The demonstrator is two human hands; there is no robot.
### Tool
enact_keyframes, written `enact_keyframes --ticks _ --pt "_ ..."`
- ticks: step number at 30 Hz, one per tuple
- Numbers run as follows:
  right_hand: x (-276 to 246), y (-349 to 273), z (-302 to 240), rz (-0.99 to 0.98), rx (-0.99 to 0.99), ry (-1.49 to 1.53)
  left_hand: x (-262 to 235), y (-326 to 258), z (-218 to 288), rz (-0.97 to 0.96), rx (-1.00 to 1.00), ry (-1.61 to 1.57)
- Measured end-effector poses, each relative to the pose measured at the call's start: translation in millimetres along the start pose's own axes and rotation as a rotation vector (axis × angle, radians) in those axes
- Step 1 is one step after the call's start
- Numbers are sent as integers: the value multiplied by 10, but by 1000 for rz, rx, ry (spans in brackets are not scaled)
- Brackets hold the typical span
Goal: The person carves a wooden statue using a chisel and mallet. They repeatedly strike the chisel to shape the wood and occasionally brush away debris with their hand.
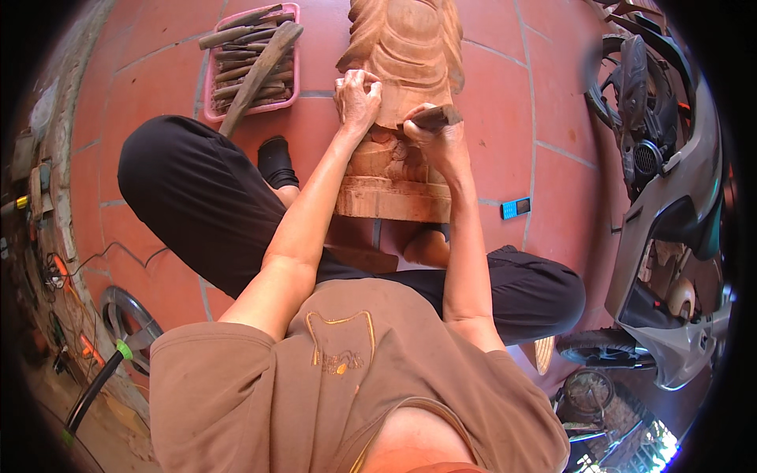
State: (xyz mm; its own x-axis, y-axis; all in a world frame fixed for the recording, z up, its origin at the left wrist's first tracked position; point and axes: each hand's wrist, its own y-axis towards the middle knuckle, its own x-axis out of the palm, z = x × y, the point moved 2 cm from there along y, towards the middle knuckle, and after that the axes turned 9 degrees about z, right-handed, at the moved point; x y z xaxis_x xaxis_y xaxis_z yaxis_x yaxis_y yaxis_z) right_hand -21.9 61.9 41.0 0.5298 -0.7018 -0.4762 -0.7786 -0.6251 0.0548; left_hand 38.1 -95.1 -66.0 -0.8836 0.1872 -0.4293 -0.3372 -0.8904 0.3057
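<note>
A carved wooden statue (pixel 400 47) with draped folds lies between my legs, its round base (pixel 394 197) toward me. My left hand (pixel 359 98) is closed against the statue's left side, fingers curled; whatever they pinch is hidden. On the right side of the carving, my right hand (pixel 438 146) is wrapped round a short dark wooden tool handle (pixel 436 118). The tool's working end does not show.
Up left stands a pink basket (pixel 209 98) of wood-handled tools, with a long wooden stick (pixel 256 83) leaning across it. A blue phone (pixel 516 208) lies on the red tiles to the right. A motorbike (pixel 670 189) stands at far right; cables and clutter line the left wall.
</note>
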Motion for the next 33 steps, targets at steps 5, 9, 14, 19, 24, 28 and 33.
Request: enact_keyframes --ticks 5,9,14,19,24,28,33 --pt "-69 3 50 2 64 108 9 21 -13 -11 -8 3" --pt "1 43 -30 38 -19 147 2 -9 13 5 -16 8" --pt "113 -42 -119 -17 -36 -33 1 -8 -9 -5 -16 -11" --pt "-12 -44 -7 -41 102 44 4 -20 -31 -3 -8 -4" --pt "91 50 -26 11 -87 106 12 7 0 -6 -24 2" --pt "118 -18 -75 -90 -17 -63 4 1 -41 5 0 -6" --pt "30 -39 1 -41 69 81 -4 -4 -28 2 -23 -11"
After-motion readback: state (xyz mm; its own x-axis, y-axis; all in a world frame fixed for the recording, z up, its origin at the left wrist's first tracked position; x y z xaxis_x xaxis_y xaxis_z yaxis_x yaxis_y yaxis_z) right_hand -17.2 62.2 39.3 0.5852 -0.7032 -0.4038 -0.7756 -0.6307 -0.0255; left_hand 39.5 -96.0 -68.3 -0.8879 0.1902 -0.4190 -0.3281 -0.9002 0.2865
